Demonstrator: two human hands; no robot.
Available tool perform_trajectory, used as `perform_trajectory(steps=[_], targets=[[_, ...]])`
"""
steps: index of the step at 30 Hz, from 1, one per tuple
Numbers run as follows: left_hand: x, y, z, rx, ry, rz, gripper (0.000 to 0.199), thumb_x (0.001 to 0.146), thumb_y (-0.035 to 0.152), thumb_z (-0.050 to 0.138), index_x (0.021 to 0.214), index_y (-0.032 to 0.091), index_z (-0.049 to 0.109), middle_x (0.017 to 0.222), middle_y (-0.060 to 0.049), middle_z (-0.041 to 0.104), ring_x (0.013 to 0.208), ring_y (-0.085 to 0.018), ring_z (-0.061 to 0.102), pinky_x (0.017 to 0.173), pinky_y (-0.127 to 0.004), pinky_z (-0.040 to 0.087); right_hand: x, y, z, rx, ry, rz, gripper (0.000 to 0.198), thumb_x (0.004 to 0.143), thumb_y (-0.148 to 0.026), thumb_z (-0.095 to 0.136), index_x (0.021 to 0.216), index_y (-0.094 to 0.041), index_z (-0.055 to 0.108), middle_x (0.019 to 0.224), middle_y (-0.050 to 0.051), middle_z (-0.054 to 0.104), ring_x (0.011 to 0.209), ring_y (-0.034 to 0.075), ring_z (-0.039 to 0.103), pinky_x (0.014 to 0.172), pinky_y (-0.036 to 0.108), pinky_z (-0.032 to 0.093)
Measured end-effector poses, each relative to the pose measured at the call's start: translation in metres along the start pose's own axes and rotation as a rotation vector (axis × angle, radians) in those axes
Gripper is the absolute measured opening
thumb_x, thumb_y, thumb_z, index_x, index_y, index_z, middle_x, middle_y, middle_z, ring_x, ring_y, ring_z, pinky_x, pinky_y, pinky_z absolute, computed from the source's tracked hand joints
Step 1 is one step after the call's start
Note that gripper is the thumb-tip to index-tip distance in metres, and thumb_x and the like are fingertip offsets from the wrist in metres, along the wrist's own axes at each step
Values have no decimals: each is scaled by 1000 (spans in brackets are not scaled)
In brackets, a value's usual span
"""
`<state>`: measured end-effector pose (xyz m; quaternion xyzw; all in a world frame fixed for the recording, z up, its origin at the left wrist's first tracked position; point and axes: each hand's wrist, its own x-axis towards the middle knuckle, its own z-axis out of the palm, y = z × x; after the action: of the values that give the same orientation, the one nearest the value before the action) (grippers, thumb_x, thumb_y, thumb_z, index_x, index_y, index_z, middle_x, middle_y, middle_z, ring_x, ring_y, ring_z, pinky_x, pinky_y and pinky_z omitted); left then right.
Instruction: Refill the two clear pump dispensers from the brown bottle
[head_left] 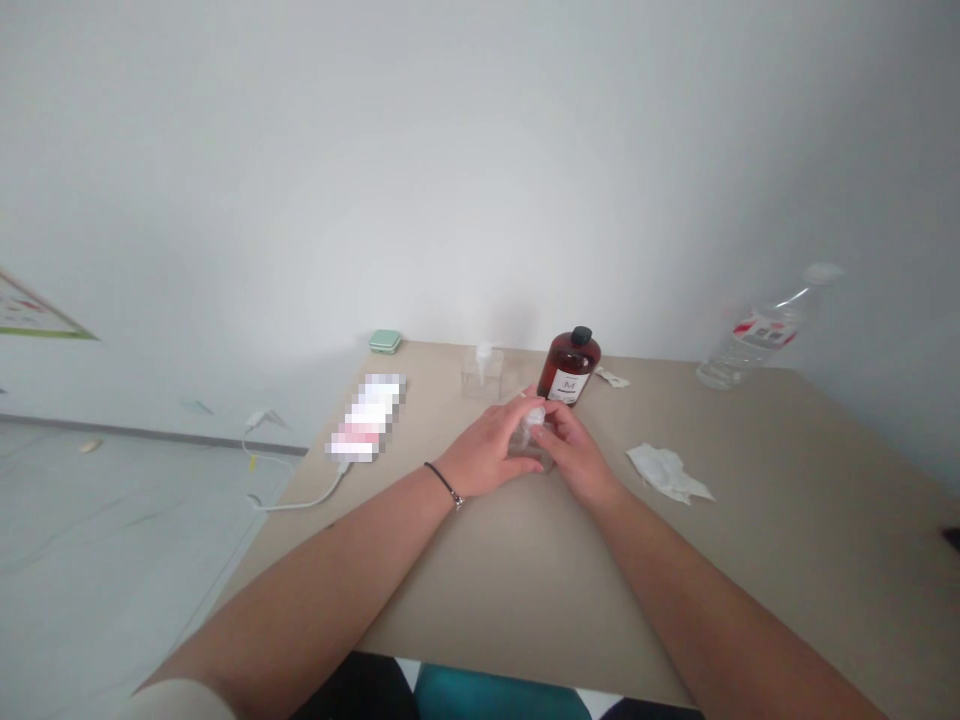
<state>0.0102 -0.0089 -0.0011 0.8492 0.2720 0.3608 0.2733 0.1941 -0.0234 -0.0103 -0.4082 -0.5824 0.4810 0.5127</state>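
Note:
Between my hands a small clear square bottle [529,440] with a whitish translucent top stands on the table. My left hand [495,445] wraps round its left side, thumb along the front. With thumb and fingers, my right hand [574,450] grips the top of the same bottle; part of the bottle is hidden behind the fingers. Just behind them is a dark brown bottle [559,358] with a black cap and a white label marked M. A second clear square bottle [481,380] with a white pump top stands further back on the left.
A phone [367,415] with a white cable [315,500] lies at the table's left edge, near a green case [385,341]. Crumpled tissue [666,472] lies to the right, with another scrap [613,378] behind. A large clear plastic bottle [761,335] stands back right, before the wall.

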Motion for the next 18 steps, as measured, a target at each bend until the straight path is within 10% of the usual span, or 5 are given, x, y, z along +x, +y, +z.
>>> perform_trajectory(steps=[18], targets=[[0,1,0,-16,-5,-15,86,82,25,82,154,29,36,164,-16,39,147,-35,46,121,-56,39,0,-1,1,-17,-26,-31,46,85,-63,71,115,-29,66,131,7,64,121,27,60,107,46,46]])
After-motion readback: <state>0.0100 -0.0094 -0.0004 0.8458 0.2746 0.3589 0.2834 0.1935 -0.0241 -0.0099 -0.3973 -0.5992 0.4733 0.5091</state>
